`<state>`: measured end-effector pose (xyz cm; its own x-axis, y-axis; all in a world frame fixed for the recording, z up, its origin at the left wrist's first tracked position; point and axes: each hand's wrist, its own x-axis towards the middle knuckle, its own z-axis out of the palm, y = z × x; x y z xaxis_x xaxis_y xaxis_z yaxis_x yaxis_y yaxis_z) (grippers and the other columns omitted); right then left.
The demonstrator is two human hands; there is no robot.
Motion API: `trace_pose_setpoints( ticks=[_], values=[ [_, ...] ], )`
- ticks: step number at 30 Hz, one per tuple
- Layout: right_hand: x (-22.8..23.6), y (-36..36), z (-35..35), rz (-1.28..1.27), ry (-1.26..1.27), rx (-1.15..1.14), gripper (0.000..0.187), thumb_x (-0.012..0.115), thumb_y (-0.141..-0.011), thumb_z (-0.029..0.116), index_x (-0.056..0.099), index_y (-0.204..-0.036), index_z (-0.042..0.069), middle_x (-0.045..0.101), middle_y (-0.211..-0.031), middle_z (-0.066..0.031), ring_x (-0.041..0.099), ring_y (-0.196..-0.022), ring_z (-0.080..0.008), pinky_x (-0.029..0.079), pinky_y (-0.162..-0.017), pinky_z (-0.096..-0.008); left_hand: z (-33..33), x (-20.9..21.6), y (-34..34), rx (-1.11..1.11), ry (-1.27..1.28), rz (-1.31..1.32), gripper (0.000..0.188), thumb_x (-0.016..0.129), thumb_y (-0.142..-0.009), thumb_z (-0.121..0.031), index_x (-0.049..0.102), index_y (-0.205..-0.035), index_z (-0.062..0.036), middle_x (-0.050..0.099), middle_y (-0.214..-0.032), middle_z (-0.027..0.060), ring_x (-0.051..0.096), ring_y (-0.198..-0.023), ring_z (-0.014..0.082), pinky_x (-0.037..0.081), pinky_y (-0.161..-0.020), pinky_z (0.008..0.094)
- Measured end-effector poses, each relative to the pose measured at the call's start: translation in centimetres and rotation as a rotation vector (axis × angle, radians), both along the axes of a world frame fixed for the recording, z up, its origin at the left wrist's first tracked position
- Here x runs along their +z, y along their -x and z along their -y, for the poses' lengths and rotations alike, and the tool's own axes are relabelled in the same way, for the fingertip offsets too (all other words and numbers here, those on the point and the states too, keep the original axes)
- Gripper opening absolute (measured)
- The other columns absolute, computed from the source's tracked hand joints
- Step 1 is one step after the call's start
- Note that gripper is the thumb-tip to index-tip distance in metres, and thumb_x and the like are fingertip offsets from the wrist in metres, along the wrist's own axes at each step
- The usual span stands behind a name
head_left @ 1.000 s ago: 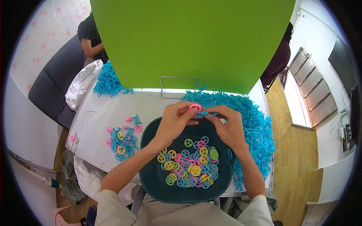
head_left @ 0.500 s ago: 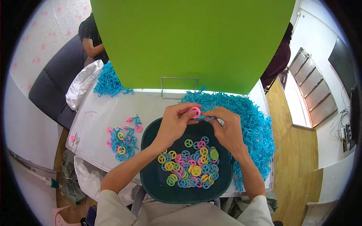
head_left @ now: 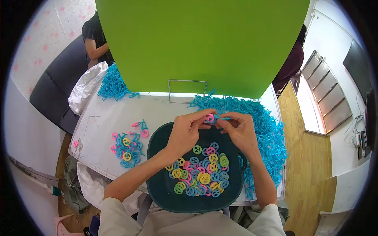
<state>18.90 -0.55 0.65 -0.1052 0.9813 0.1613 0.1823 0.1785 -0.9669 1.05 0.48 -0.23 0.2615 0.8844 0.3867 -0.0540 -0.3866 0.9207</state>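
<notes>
My left hand (head_left: 184,131) pinches a small pink spoked plastic wheel (head_left: 210,117) above the far rim of a dark green basin (head_left: 159,192). Close against it, the fingers of my right hand (head_left: 242,131) are closed on a thin blue plastic piece (head_left: 224,118). Wheel and blue piece meet between the fingertips; how they join is too small to tell. Loose wheels (head_left: 204,179) in yellow, blue, pink and green lie in the basin below.
A large heap of blue plastic pieces (head_left: 267,137) covers the table's right side; another heap (head_left: 111,84) lies far left. Wheels joined to blue pieces (head_left: 134,151) lie left of the basin. A green panel (head_left: 201,47) and wire stand (head_left: 188,81) are behind. Two people sit beyond.
Both hands have shifted slightly right. The pink wheel and blue piece are now pressed closer together, with the wheel turned and more covered by fingers.
</notes>
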Motion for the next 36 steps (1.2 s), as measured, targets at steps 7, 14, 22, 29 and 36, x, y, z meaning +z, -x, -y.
trace_pose_setpoints(
  ticks=[7, 14, 22, 29, 36],
  values=[
    [-0.5, -0.7, -0.3, -0.231, 0.214, 0.125, 0.018, 0.065, -0.089, 0.014, 0.066, -0.102, 0.000, 0.069, -0.086, -0.0101, 0.068, -0.079, -0.0163, 0.056, -0.064, -0.0264, 0.4, 0.1, 0.0, 0.057, -0.073, -0.120, 0.037, 0.043, -0.089, 0.010, 0.064, -0.115, -0.0035, 0.069, -0.087, 0.0145, 0.070, -0.080, 0.0195, 0.056, -0.072, 0.0301],
    [-1.1, -0.4, -0.5, -0.312, 0.282, 0.132, 0.021, 0.065, -0.089, 0.017, 0.066, -0.103, 0.000, 0.069, -0.089, -0.0104, 0.067, -0.082, -0.0170, 0.058, -0.068, -0.0295, 0.7, 1.0, 0.1, 0.205, -0.178, -0.326, 0.036, 0.046, -0.085, 0.011, 0.066, -0.111, -0.0031, 0.070, -0.085, 0.0158, 0.070, -0.077, 0.0209, 0.056, -0.070, 0.0298],
    [-1.4, -0.2, -0.6, -0.462, 0.353, 0.122, 0.020, 0.066, -0.089, 0.015, 0.066, -0.101, -0.001, 0.069, -0.087, -0.0111, 0.068, -0.079, -0.0176, 0.058, -0.068, -0.0308, 1.2, 0.9, -0.2, 0.250, -0.216, -0.323, 0.031, 0.048, -0.088, 0.010, 0.066, -0.109, -0.0011, 0.070, -0.092, 0.0158, 0.070, -0.080, 0.0195, 0.057, -0.074, 0.0302],
    [-0.4, 1.4, 1.0, 0.115, -0.100, -0.143, 0.013, 0.066, -0.087, 0.008, 0.066, -0.094, -0.003, 0.069, -0.085, -0.0113, 0.068, -0.082, -0.0146, 0.055, -0.069, -0.0259, 1.2, 0.3, 0.1, 0.182, -0.084, -0.198, 0.024, 0.049, -0.094, 0.002, 0.064, -0.113, 0.0013, 0.069, -0.100, 0.0143, 0.068, -0.083, 0.0171, 0.057, -0.075, 0.0296],
    [-0.6, 1.6, 0.2, -0.145, 0.008, -0.113, 0.033, 0.060, -0.091, 0.006, 0.052, -0.123, 0.002, 0.065, -0.092, -0.0095, 0.066, -0.084, -0.0145, 0.055, -0.075, -0.0261, 0.9, 1.3, 0.0, 0.245, -0.324, -0.256, 0.025, 0.054, -0.089, 0.005, 0.064, -0.111, 0.0000, 0.068, -0.095, 0.0146, 0.068, -0.079, 0.0207, 0.055, -0.068, 0.0293]
  ],
)
